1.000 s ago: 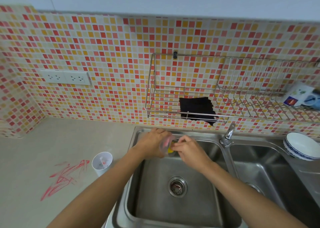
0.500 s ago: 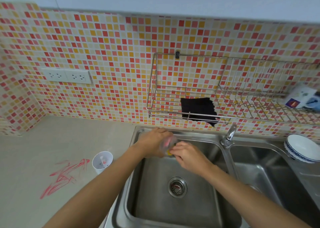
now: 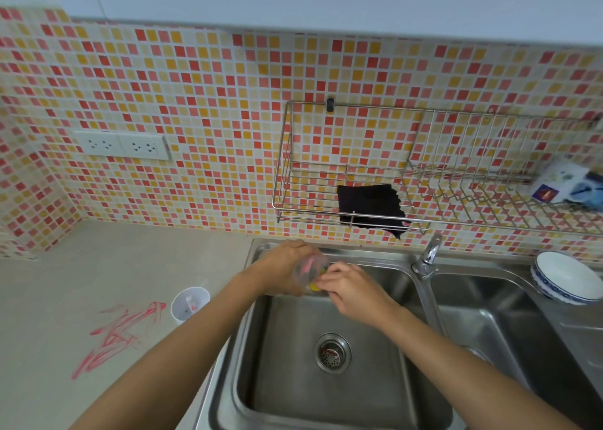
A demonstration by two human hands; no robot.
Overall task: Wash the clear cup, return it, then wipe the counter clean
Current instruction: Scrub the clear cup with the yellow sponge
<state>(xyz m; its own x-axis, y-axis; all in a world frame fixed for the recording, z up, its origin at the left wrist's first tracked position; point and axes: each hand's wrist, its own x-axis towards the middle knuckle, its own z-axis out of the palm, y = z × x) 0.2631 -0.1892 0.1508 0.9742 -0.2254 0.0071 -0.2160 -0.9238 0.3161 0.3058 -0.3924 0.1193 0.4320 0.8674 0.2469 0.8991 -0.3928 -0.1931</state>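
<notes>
Hardly anything has moved over the last 1 second: your right hand point(image 3: 354, 286) has edged slightly left, closer to the cup, and your left hand point(image 3: 282, 266) sits where it was. Right-hand fingers are bunched together, pinching a small yellow piece point(image 3: 314, 287) at the near end of the clear cup point(image 3: 308, 271); it is too blurred to name. Left-hand fingers are curled round the cup from the far side. The cup shows pink streaks through its wall and hangs over the back of the left basin of the sink point(image 3: 375, 393), just below the back rim, well above the drain point(image 3: 332, 353).

Both your forearms reach in from the bottom edge. The tap point(image 3: 428, 255) stands just right of your right hand, between the 2 basins. Above the sink, a black cloth point(image 3: 370, 206) lies on the wire rack point(image 3: 282, 168) and droops over its front rail, with a printed packet point(image 3: 567, 185) at the rack's far right. A white and blue bowl point(image 3: 567, 281) sits at the right of the sink. On the counter point(image 3: 98, 266) to your left, a white cup point(image 3: 189, 304) stands beside a red scribble point(image 3: 117, 335), as before. A double socket point(image 3: 120, 144) is on the tiled wall.
</notes>
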